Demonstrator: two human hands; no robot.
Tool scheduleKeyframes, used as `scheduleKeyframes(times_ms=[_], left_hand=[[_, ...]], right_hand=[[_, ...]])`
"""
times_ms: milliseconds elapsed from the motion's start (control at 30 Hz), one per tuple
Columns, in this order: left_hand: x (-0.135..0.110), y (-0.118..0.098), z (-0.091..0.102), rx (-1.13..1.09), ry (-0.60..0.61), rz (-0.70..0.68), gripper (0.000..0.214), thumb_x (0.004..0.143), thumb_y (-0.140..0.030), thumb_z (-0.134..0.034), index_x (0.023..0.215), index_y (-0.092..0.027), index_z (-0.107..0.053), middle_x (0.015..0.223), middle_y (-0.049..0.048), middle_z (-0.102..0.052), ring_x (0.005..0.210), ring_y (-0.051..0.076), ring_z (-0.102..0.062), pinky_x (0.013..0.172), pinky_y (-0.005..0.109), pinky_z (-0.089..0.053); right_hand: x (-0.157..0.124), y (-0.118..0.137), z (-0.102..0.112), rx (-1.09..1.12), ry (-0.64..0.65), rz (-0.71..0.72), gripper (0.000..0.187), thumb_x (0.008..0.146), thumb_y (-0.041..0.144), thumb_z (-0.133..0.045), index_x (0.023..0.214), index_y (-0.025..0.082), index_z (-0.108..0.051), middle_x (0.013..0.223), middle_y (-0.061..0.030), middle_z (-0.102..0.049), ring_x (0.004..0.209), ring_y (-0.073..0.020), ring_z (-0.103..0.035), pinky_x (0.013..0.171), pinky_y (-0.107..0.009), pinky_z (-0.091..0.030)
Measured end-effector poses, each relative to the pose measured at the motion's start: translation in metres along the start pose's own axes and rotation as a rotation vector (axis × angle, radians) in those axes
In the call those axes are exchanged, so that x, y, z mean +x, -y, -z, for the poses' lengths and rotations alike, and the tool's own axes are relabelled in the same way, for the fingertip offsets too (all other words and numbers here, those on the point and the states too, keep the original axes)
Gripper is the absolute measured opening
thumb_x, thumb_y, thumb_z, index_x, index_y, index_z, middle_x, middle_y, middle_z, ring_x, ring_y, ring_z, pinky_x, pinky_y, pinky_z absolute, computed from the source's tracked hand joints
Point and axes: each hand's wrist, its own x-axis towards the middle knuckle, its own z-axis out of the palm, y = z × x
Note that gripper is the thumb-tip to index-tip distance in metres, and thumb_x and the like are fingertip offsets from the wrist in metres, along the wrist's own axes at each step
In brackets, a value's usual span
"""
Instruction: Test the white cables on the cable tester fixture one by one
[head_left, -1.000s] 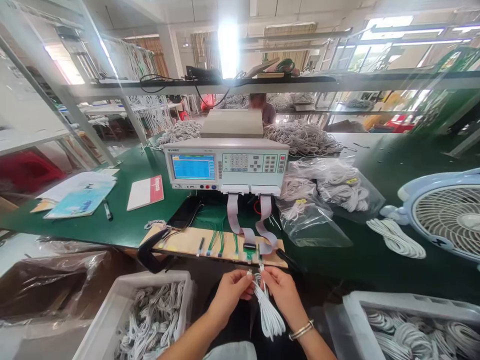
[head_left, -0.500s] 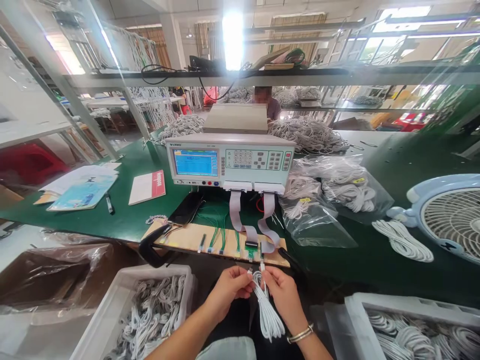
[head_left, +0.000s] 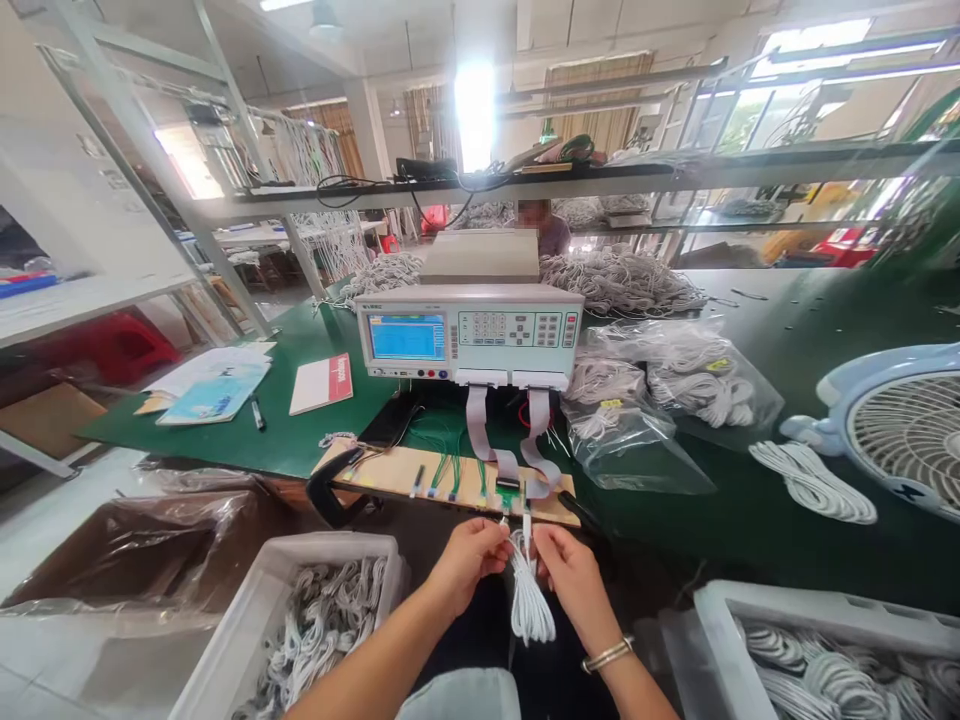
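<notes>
**Closing the gap**

Just brought the small plug (head_left: 505, 521), pinched in the left fingers (head_left: 493, 536), forward to the green circuit board (head_left: 508, 495) beyond them, across a gap visible half a second ago. Apparently eased the right fingers (head_left: 551, 545) slightly aside from the larger plug (head_left: 526, 527); cannot tell if touching it now. Likely meaning both ends at their connectors, though too small to judge how deeply seated. Leaving the coiled white cable (head_left: 532, 610) to hang below and between both sets of fingers.

Working at a green table (head_left: 667, 525), facing a wooden board (head_left: 394, 470) with green wires (head_left: 454, 470) just ahead of the fingers, then an electronic box (head_left: 517, 340) joined by grey ribbon cables (head_left: 478, 415). Right of the fingers, bagged cables (head_left: 600, 400), a loose coil (head_left: 814, 483) and a fan (head_left: 915, 420). Lower down, to the left and right of the fingers, a left bin (head_left: 330, 545) and right bin (head_left: 716, 625) holding more coils. Farthest into the room, a shelf (head_left: 360, 200) and a person (head_left: 553, 235) behind the box.
</notes>
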Motion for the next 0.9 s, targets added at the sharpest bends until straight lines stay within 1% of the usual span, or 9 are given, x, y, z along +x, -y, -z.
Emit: scheduleKeyframes(times_ms=[100, 200, 333, 467, 533, 633, 733, 800, 900], left_hand=[[0.004, 0.008, -0.006, -0.054, -0.042, -0.028, 0.023, 0.056, -0.03, -0.065, 0.06, -0.012, -0.052, 0.053, 0.0003, -0.055, 0.043, 0.004, -0.043, 0.043, 0.015, -0.033], [0.005, 0.016, -0.011, -0.129, -0.073, -0.055, 0.024, 0.059, -0.033, -0.064, 0.06, -0.013, -0.05, 0.053, -0.0018, -0.053, 0.043, 0.003, -0.042, 0.044, 0.015, -0.034], [0.004, 0.019, -0.013, -0.264, -0.008, -0.033, 0.024, 0.059, -0.033, -0.065, 0.061, -0.012, -0.053, 0.052, -0.0029, -0.05, 0.04, 0.001, -0.038, 0.043, 0.014, -0.032], [0.003, 0.007, -0.007, -0.247, 0.035, 0.011, 0.026, 0.056, -0.031, -0.068, 0.064, -0.009, -0.057, 0.055, -0.0004, -0.05, 0.043, 0.003, -0.04, 0.043, 0.014, -0.031], [0.004, 0.0, -0.005, -0.183, 0.063, 0.036, 0.031, 0.058, -0.036, -0.065, 0.07, -0.009, -0.06, 0.055, -0.001, -0.048, 0.043, 0.003, -0.038, 0.041, 0.014, -0.028], [0.008, -0.005, -0.006, -0.065, 0.07, 0.063, 0.041, 0.061, -0.048, -0.057, 0.076, -0.01, -0.062, 0.056, -0.0019, -0.044, 0.041, 0.003, -0.033, 0.039, 0.015, -0.023], [0.015, -0.003, -0.009, -0.032, 0.051, 0.06, 0.045, 0.061, -0.053, -0.053, 0.073, -0.01, -0.063, 0.052, -0.0029, -0.04, 0.04, 0.003, -0.031, 0.038, 0.016, -0.021], [0.019, -0.001, -0.01, -0.036, 0.054, 0.045, 0.045, 0.062, -0.052, -0.052, 0.072, -0.01, -0.063, 0.05, -0.0034, -0.039, 0.039, 0.003, -0.031, 0.038, 0.016, -0.021], [0.021, 0.0, -0.011, -0.039, 0.038, 0.019, 0.043, 0.063, -0.051, -0.052, 0.073, -0.01, -0.062, 0.049, -0.0036, -0.04, 0.039, 0.004, -0.033, 0.039, 0.016, -0.022]], right_hand=[[-0.006, -0.004, 0.006, -0.077, 0.01, 0.017, 0.03, 0.072, 0.044, -0.048, 0.075, 0.016, -0.059, 0.045, 0.0038, -0.048, 0.038, -0.0083, -0.039, 0.036, -0.019, -0.029], [-0.009, -0.01, 0.005, -0.042, -0.024, 0.022, 0.032, 0.071, 0.043, -0.05, 0.086, 0.016, -0.058, 0.054, 0.0013, -0.055, 0.041, -0.009, -0.041, 0.036, -0.019, -0.03], [-0.007, -0.014, 0.0, 0.056, -0.078, 0.002, 0.033, 0.068, 0.043, -0.053, 0.084, 0.015, -0.058, 0.065, -0.0022, -0.059, 0.047, -0.0102, -0.045, 0.038, -0.019, -0.033], [-0.001, -0.007, -0.003, 0.09, -0.055, -0.057, 0.029, 0.067, 0.044, -0.054, 0.075, 0.016, -0.057, 0.058, 0.0016, -0.053, 0.043, -0.009, -0.043, 0.034, -0.018, -0.03], [0.005, -0.003, -0.003, 0.069, -0.031, -0.11, 0.028, 0.065, 0.046, -0.054, 0.066, 0.018, -0.055, 0.052, 0.004, -0.048, 0.038, -0.0077, -0.04, 0.031, -0.017, -0.025], [0.016, -0.002, -0.004, -0.014, -0.01, -0.207, 0.035, 0.062, 0.052, -0.052, 0.053, 0.018, -0.049, 0.041, 0.0064, -0.041, 0.031, -0.0062, -0.033, 0.029, -0.017, -0.02], [0.024, -0.007, -0.005, -0.085, -0.01, -0.252, 0.038, 0.058, 0.057, -0.051, 0.059, 0.019, -0.053, 0.035, 0.0073, -0.037, 0.026, -0.0061, -0.028, 0.028, -0.018, -0.018], [0.027, -0.01, -0.006, -0.102, -0.012, -0.24, 0.041, 0.058, 0.059, -0.05, 0.067, 0.019, -0.056, 0.034, 0.007, -0.038, 0.026, -0.0069, -0.028, 0.028, -0.02, -0.017], [0.029, -0.01, -0.007, -0.121, -0.024, -0.195, 0.044, 0.059, 0.059, -0.05, 0.069, 0.017, -0.059, 0.034, 0.0066, -0.036, 0.027, -0.0074, -0.028, 0.028, -0.021, -0.017]])
